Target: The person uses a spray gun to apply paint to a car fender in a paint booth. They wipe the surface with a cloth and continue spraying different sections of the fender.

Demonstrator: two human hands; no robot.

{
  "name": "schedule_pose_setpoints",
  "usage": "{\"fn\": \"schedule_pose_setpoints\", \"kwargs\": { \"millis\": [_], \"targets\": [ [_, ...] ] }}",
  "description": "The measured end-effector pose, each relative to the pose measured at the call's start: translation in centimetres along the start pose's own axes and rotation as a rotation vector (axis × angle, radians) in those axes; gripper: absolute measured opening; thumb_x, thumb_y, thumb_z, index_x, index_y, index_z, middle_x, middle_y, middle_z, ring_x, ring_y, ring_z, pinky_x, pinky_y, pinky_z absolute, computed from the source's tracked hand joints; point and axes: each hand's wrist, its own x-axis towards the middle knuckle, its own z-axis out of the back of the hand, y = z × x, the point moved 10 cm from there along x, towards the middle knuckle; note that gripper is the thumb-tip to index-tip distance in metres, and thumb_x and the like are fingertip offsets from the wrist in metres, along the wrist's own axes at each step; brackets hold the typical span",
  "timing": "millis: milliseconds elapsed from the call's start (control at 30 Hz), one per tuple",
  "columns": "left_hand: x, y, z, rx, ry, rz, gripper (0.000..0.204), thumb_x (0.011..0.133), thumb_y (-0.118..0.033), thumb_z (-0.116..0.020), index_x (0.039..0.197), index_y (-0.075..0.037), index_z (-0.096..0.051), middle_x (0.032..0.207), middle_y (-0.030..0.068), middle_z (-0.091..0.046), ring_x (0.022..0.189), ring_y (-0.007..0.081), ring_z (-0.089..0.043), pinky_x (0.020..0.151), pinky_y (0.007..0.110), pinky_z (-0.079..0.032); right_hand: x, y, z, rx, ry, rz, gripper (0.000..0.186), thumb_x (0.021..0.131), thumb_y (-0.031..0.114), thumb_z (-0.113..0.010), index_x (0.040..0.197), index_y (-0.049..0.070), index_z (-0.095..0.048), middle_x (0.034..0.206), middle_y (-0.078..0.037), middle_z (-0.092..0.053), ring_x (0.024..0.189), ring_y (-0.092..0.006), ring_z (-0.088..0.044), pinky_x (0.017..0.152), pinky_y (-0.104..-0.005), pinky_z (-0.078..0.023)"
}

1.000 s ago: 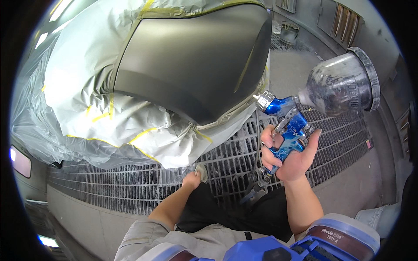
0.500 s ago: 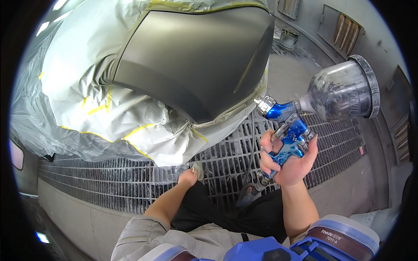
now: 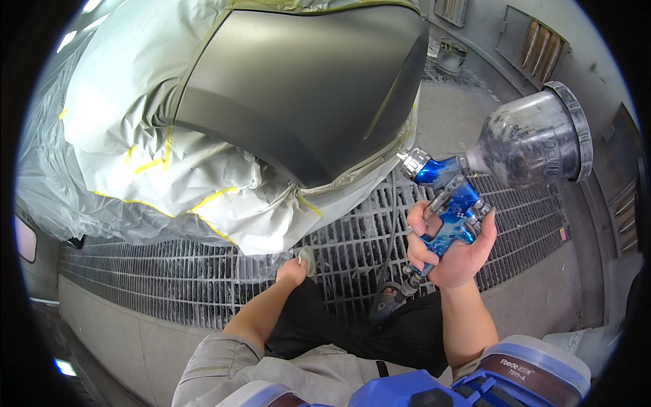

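The dark panel [image 3: 298,95] sits slightly higher in the frame than a second ago. Right of centre, the right hand [image 3: 458,261] still wraps the blue spray gun [image 3: 461,197]; at lower centre the left hand [image 3: 291,273] pinches a pale cloth [image 3: 308,261]. Floor grating [image 3: 183,278] shows between the right hand and the white sheeting's [image 3: 115,122] edge.

— Where does lettering show?
— On the clear, paint-smeared plastic cup [image 3: 519,139] of the blue metal spray gun [image 3: 462,197]: raised capitals [image 3: 550,154], running alongside the edge of its lid [image 3: 582,132].
— And elsewhere?
— On the dark maroon respirator cartridge [image 3: 546,381], toward its left end: white print [image 3: 517,368] in two lines, mostly letters above, mostly numerals below.
— The gun's body?
— Small pale marks [image 3: 462,214], too tiny to read.
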Motion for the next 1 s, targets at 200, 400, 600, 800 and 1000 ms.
{"fn": "schedule_pose_setpoints", "kwargs": {
  "millis": [200, 400, 600, 800, 1000],
  "targets": [
    [0.2, 0.0, -0.1, -0.014, -0.032, -0.036, 0.057, 0.101, -0.046, -0.042, 0.126, -0.003, -0.070, 0.121, 0.0281, -0.074, 0.119, 0.0477, -0.067, 0.105, 0.058, -0.051, 0.0, 0.5, 1.5, -0.006, -0.052, 0.001, 0.104, 0.095, 0.089, -0.021, 0.145, 0.001, -0.046, 0.099, -0.012, -0.055, 0.047, -0.0106, -0.038, 0.045, -0.0290, -0.040],
    [0.5, 0.3, -0.3, -0.042, -0.062, -0.040, 0.059, 0.101, -0.047, -0.042, 0.136, -0.005, -0.066, 0.121, 0.0304, -0.073, 0.119, 0.0480, -0.067, 0.105, 0.058, -0.051, 0.0, 1.4, 1.6, -0.015, -0.057, 0.026, 0.098, 0.098, 0.085, -0.020, 0.149, 0.005, -0.046, 0.098, -0.012, -0.054, 0.048, -0.0105, -0.038, 0.045, -0.0288, -0.040],
    [0.3, 0.4, -0.1, -0.025, -0.045, -0.013, 0.062, 0.101, -0.047, -0.042, 0.144, -0.007, -0.062, 0.125, 0.0307, -0.072, 0.120, 0.0480, -0.067, 0.107, 0.056, -0.051, -0.5, 1.8, 2.4, 0.091, -0.124, 0.053, 0.097, 0.096, 0.088, -0.019, 0.126, 0.001, -0.052, 0.098, -0.012, -0.058, 0.048, -0.0114, -0.041, 0.046, -0.0295, -0.041],
    [0.0, 0.1, 0.3, -0.010, -0.033, -0.014, 0.062, 0.101, -0.046, -0.042, 0.147, -0.008, -0.060, 0.127, 0.0312, -0.071, 0.122, 0.0490, -0.065, 0.108, 0.056, -0.050, -0.5, 2.9, 3.0, -0.002, -0.146, 0.112, 0.097, 0.098, 0.086, -0.020, 0.143, 0.005, -0.048, 0.102, -0.012, -0.055, 0.050, -0.0108, -0.040, 0.048, -0.0292, -0.039],
    [-0.1, 0.1, 0.5, -0.031, -0.043, -0.031, 0.061, 0.101, -0.047, -0.044, 0.143, -0.006, -0.063, 0.128, 0.0322, -0.070, 0.124, 0.0499, -0.064, 0.109, 0.056, -0.049, -0.9, 4.5, 4.3, 0.034, -0.267, 0.223, 0.092, 0.100, 0.082, -0.020, 0.132, 0.002, -0.053, 0.100, -0.013, -0.060, 0.049, -0.0128, -0.043, 0.048, -0.0310, -0.041]
  ]
}}
